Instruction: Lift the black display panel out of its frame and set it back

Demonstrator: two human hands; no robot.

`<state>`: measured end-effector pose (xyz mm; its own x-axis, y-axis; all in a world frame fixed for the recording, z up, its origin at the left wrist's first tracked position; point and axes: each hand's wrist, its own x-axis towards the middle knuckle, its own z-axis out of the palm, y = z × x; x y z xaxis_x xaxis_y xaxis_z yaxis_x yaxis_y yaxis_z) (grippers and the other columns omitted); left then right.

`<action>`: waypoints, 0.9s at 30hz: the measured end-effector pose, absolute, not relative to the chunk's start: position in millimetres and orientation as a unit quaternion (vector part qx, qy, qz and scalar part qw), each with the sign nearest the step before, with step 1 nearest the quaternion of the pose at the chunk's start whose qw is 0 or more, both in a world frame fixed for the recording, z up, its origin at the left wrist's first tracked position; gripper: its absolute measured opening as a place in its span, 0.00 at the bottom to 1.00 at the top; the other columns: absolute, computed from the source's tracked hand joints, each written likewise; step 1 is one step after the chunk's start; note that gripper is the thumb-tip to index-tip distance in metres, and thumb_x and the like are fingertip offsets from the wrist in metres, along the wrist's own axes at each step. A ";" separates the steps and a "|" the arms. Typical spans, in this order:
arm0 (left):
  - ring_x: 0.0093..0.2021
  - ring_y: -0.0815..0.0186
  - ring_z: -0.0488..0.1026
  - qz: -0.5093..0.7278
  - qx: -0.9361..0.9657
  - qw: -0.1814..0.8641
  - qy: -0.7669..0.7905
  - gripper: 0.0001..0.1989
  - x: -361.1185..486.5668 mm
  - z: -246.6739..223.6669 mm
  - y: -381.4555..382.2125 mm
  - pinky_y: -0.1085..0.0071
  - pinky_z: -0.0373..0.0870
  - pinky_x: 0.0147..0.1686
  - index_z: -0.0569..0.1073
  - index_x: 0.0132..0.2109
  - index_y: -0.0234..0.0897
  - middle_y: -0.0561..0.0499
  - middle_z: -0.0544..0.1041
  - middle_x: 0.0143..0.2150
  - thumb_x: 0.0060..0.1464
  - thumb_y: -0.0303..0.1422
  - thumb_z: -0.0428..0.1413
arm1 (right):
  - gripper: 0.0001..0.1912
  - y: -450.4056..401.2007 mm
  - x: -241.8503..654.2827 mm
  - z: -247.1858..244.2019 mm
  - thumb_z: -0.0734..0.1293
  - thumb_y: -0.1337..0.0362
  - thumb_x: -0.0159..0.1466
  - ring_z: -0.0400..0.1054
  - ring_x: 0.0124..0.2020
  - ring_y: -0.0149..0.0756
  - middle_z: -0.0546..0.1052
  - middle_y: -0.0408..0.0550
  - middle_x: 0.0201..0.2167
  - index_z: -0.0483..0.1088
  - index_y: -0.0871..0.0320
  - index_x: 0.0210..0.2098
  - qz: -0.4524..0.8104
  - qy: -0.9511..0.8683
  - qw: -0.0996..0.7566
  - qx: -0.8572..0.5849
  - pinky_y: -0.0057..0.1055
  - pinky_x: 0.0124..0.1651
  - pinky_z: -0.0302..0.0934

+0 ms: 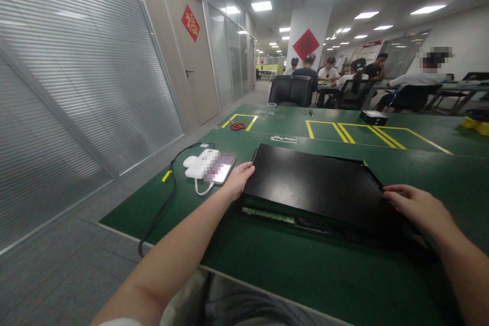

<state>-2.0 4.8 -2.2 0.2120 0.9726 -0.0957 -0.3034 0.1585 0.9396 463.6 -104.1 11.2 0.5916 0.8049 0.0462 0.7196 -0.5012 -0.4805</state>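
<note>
A flat black display panel (309, 181) lies at a slant in front of me, a little raised at its near side. My left hand (241, 179) is closed on its left edge, thumb on top. At the right edge my right hand (418, 209) pinches the thin rim, its fingers closed together. Along the panel's near side runs a narrow green circuit board strip (269, 215), followed by a dark strip (324, 226) towards the right. The undersides of both hands' grips are hidden.
Left of the panel are a lit phone (225, 169), a white power strip (202, 163) and a black cable (165, 209). Farther back on the green table (153, 206) lie red scissors (237, 126), a clear cup (271, 108) and a black box (373, 117). Several people sit beyond.
</note>
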 end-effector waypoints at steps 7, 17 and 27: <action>0.60 0.49 0.75 0.477 0.544 0.547 0.421 0.12 -7.1 -4.9 6.3 0.56 0.70 0.61 0.84 0.44 0.36 0.43 0.84 0.48 0.54 0.36 0.67 | 0.22 -106.2 454.2 20.0 0.64 0.46 0.58 0.76 0.47 0.57 0.84 0.50 0.44 0.80 0.48 0.45 0.097 -0.439 0.153 -0.880 0.47 0.47 0.68; 0.68 0.46 0.68 0.411 0.663 0.327 0.533 0.14 -16.1 -12.1 18.4 0.55 0.58 0.70 0.84 0.46 0.35 0.36 0.73 0.65 0.53 0.35 0.65 | 0.18 -107.1 448.7 20.1 0.64 0.50 0.60 0.77 0.46 0.55 0.84 0.51 0.44 0.81 0.48 0.42 0.065 -0.455 0.150 -0.876 0.45 0.44 0.70; 0.67 0.45 0.69 0.340 0.716 0.256 0.553 0.14 -16.1 -19.7 20.0 0.54 0.58 0.70 0.84 0.46 0.36 0.36 0.74 0.64 0.54 0.36 0.62 | 0.19 -108.2 443.0 24.0 0.64 0.51 0.62 0.76 0.50 0.54 0.83 0.51 0.47 0.81 0.49 0.46 0.061 -0.462 0.119 -0.877 0.43 0.47 0.69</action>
<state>-16.1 20.0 -19.7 0.1560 0.9666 0.2032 0.6178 -0.2560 0.7435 443.0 -108.2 24.0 0.5665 0.8241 0.0029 0.7953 -0.5457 -0.2640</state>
